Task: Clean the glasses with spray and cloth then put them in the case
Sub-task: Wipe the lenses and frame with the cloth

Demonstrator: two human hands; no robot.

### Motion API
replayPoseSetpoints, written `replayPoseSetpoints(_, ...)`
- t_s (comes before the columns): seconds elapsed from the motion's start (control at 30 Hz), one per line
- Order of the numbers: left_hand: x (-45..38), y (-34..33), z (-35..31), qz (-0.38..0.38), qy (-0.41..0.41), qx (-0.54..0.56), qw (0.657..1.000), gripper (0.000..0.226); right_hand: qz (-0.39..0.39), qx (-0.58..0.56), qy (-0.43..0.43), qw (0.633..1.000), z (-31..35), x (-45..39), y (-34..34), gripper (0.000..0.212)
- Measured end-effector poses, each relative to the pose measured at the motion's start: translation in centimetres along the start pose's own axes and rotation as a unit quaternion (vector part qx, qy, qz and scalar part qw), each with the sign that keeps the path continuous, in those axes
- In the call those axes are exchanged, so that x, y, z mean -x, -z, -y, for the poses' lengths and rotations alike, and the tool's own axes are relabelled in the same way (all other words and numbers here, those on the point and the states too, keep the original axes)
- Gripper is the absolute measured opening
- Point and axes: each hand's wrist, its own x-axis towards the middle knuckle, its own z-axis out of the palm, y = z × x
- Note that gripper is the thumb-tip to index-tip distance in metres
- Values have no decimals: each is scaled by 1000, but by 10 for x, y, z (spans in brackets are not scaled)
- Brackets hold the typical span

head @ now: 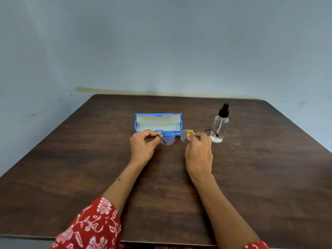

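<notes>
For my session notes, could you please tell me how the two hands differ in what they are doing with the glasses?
The left hand pinches the glasses by a folded temple beside one lens, with no cloth; the right hand presses a yellow cloth onto the other lens. The left hand is in front of the open blue case, while the right hand is next to the spray bottle. Both hold the glasses above the table.

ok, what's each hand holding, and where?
Left hand: round metal-framed glasses, by the left hinge. Right hand: small yellow cloth, pinched against the right lens.
</notes>
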Motion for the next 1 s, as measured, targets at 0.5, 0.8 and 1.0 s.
replayPoseSetpoints(0.5, -1, 0, 1, -5, -1, -8, 1000, 9, -5, -12, -22, 1000, -1, 0, 3, 25)
replayPoseSetpoints(0.8, -1, -1, 0, -10, 6, 2, 1000, 7, 16, -4, 9, 1000, 1, 2, 2, 29)
replayPoseSetpoints(1.0, 0, -1, 0, -8, -17, -26, 999, 15, 22, 6, 24, 999, 1, 1, 1, 30)
